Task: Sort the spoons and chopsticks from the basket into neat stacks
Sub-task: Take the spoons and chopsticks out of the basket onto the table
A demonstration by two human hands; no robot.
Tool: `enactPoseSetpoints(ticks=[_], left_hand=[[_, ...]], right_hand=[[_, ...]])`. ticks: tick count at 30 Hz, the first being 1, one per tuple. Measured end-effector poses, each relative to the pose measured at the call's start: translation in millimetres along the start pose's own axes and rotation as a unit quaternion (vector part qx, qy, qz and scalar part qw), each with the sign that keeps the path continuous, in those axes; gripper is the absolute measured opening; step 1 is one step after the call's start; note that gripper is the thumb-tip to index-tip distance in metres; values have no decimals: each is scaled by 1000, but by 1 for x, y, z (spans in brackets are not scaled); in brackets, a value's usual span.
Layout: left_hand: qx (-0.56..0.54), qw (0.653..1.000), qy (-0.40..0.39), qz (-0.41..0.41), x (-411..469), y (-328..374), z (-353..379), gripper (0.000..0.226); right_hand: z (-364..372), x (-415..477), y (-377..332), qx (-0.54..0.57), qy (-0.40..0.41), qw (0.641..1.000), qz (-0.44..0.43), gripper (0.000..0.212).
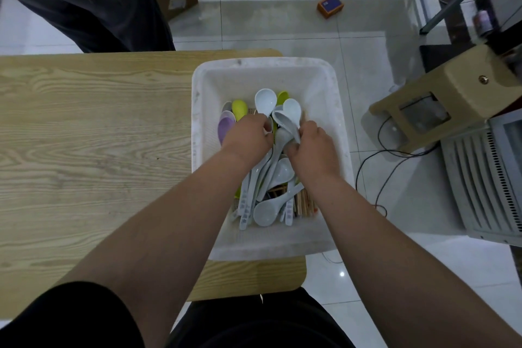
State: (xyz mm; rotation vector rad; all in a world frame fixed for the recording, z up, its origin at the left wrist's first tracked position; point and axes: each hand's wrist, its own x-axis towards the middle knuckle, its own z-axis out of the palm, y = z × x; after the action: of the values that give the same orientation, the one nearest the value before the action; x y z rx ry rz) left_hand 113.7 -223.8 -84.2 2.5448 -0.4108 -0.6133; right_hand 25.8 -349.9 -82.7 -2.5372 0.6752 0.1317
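Note:
A white plastic basket [333, 121] sits on the right end of the wooden table [93, 133]. It holds several white spoons [275, 206], yellow-green spoons [239, 109], a purple spoon [224, 127] and wooden chopsticks [305, 203]. Both my hands are inside the basket. My left hand [245, 137] grips the handle of a white spoon [265, 100] whose bowl points away from me. My right hand [313, 147] grips a bunch of white spoons [289, 116] by their handles. The two hands almost touch.
A person in dark trousers [84, 0] stands beyond the table's far edge. To the right on the tiled floor are a beige stool [446, 99], black cables [375, 167] and a white appliance [485, 186]. An orange-blue box [330, 5] lies on the floor.

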Motion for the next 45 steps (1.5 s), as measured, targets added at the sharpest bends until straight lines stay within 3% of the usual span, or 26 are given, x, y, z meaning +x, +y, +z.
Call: enactPoseSetpoints(ticks=[7,9,13,17,20,24,31,39,42,45], left_hand=[[-24,999,-40,28,-10,18,8,24],[-111,992,-60,8,-13,23,10,22],[-397,904,-95,-130,-19,27,18,15],[-488,849,-94,-179,-32,26,25,13],[-588,777,-77,-210,-53,29,24,10],[-646,733,-83,-196,-93,28,5,10],[-635,748,17,-194,-184,3,-32,16],[-666,690,177,-220,-296,-43,-37,16],[-670,683,198,-213,-334,-66,-42,16],[-647,701,206,-216,-363,-90,-50,16]], right_hand=[[-22,-11,4,118,28,992,22,21],[-25,-12,3,130,27,991,27,22],[-25,-20,4,172,7,984,41,23],[-23,-34,5,252,2,965,76,25],[-31,-47,2,302,2,950,77,23],[-47,-75,-13,342,-39,938,46,18],[-44,-131,-48,354,-165,920,-29,12],[-14,-197,-102,299,-312,892,-131,14],[-3,-225,-122,291,-360,877,-125,14],[13,-247,-139,296,-393,865,-97,23]])
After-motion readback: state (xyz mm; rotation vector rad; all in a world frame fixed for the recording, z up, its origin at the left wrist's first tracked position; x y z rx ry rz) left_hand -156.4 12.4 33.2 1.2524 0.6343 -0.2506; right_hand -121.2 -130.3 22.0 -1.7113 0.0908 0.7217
